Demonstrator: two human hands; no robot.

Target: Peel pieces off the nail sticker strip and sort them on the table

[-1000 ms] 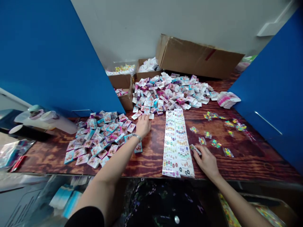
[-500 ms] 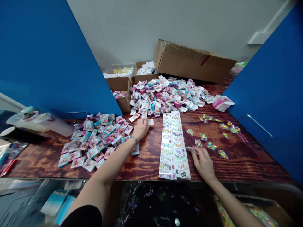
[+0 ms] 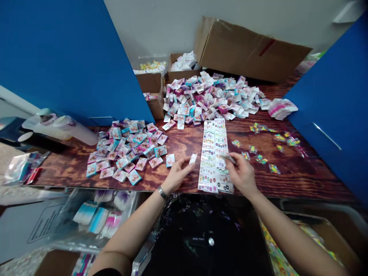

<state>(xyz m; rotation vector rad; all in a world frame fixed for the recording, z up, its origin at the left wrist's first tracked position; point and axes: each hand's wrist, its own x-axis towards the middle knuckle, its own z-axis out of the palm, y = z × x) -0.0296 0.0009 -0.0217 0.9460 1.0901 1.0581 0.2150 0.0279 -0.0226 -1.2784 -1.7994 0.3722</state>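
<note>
My left hand (image 3: 177, 175), with a watch at the wrist, pinches a small white cardboard box (image 3: 193, 158) just left of the sticker sheets. My right hand (image 3: 243, 173) is closed on a thin flat piece (image 3: 229, 157) above the right edge of the sheets; its kind is too small to make out. Two long sheets of round printed stickers (image 3: 207, 161) lie side by side between the hands. Left of them is a heap of closed printed boxes (image 3: 123, 155). Several clear packets of coloured bits (image 3: 274, 168) lie to the right.
Behind the sheets spreads a large pile of boxes with raised flaps (image 3: 212, 96). A big carton (image 3: 253, 53) leans at the back. Blue panels (image 3: 71, 61) flank the wooden table (image 3: 184, 145). Bottles (image 3: 77, 130) stand at far left. A clear bin (image 3: 120, 214) sits below the edge.
My left hand has drawn back from the far pile toward me, bringing a small box. My right hand has moved in over the sheets, still holding its flat piece. The view has shifted.
</note>
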